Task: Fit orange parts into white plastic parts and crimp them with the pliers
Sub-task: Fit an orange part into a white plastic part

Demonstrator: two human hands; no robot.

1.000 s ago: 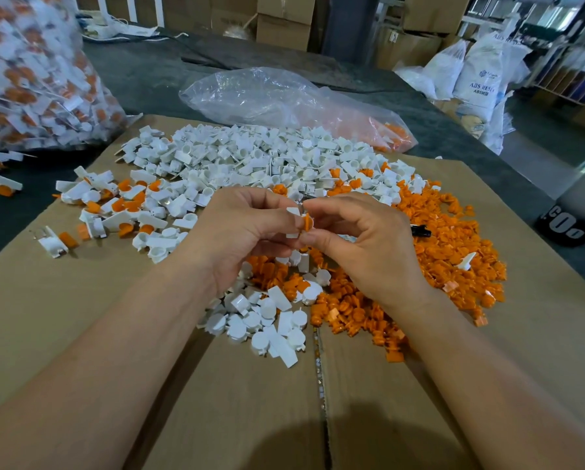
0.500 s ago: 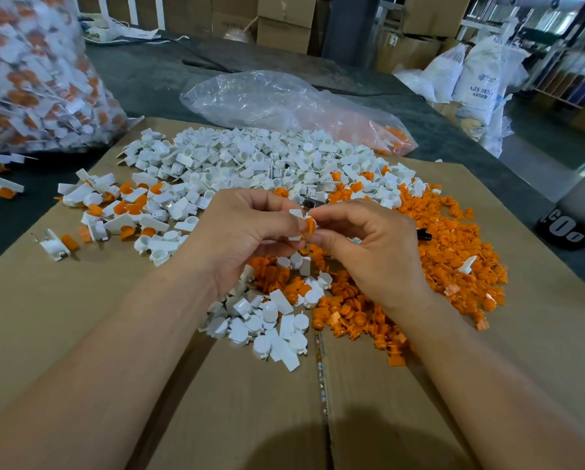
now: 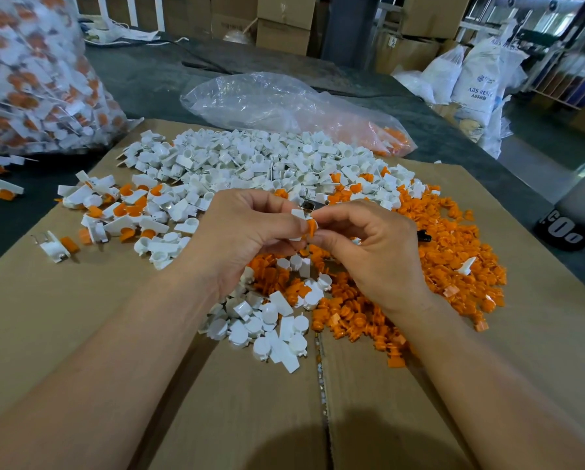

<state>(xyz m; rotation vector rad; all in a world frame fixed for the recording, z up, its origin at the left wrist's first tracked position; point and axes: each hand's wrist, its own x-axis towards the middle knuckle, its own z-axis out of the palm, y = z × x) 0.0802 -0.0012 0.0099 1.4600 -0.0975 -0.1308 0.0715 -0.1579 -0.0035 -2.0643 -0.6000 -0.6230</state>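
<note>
Pinching a white plastic part (image 3: pixel 297 214) in my left hand (image 3: pixel 247 237) and an orange part (image 3: pixel 312 228) in my right hand (image 3: pixel 379 256), I am pressing them together just above the cardboard (image 3: pixel 80 317), holding the orange one square so, I judge, it seats fully.

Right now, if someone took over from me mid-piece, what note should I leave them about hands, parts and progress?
Left hand pinches a white part; right hand holds an orange part against it.
White pile lies ahead on the cardboard, orange pile to the right.
Done: a cluster of joined pieces at the left.
Left: seat this pair, crimp it, then work through both piles. Pliers not clearly in view.
</note>
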